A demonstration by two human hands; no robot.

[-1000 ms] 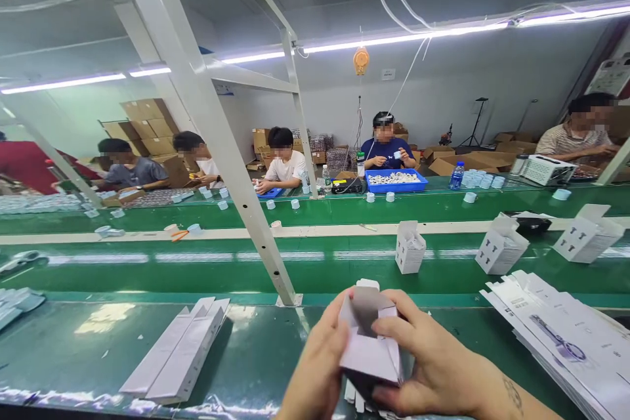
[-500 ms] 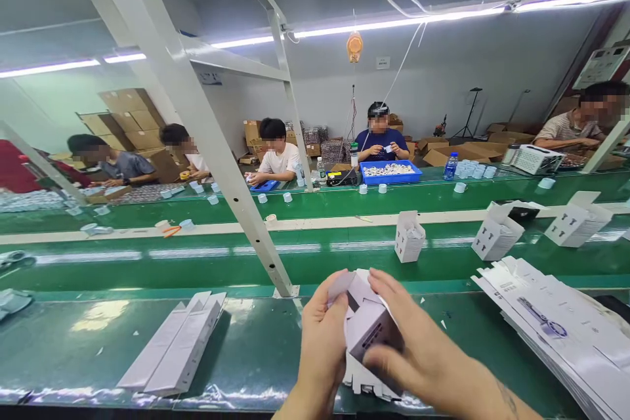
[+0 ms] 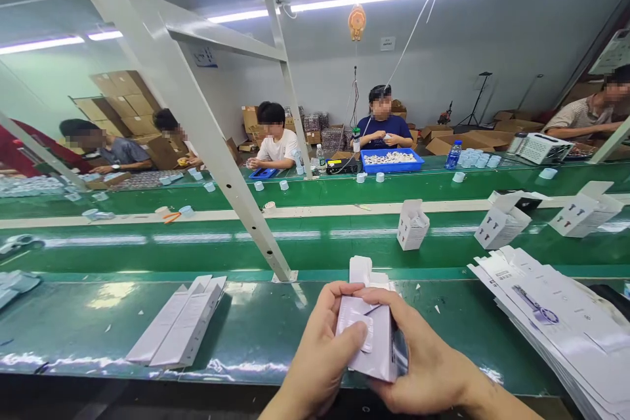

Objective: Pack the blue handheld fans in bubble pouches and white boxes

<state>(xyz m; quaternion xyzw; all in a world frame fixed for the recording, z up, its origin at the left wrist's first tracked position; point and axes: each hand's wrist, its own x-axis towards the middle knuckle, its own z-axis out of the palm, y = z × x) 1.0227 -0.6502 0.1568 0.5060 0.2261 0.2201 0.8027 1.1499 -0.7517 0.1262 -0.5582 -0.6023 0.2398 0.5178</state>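
Both of my hands grip a small white carton (image 3: 377, 362) above the near edge of the green bench. My left hand (image 3: 319, 348) clasps its left side, with the thumb pressed on the folded flap facing me. Around the right side and lower edge wraps my right hand (image 3: 428, 351), its fingers meeting the left ones at the top. Just beyond the fingers, white cardboard with tabs (image 3: 361, 269) shows, partly hidden by the hands. To the left on the bench lie narrow folded white cartons (image 3: 184, 328), side by side.
A stack of flat printed cartons (image 3: 556, 321) lies at the right. Opened white boxes, one of them here (image 3: 412, 226), stand on the green belt (image 3: 315, 243). A slanted metal post (image 3: 236, 210) rises left of my hands. Several people sit across the line, near a blue tray (image 3: 391, 166).
The carton has turned in my hands: its opening faced up before, and now a flat flap faces me under my left thumb. The view has tilted downward slightly.
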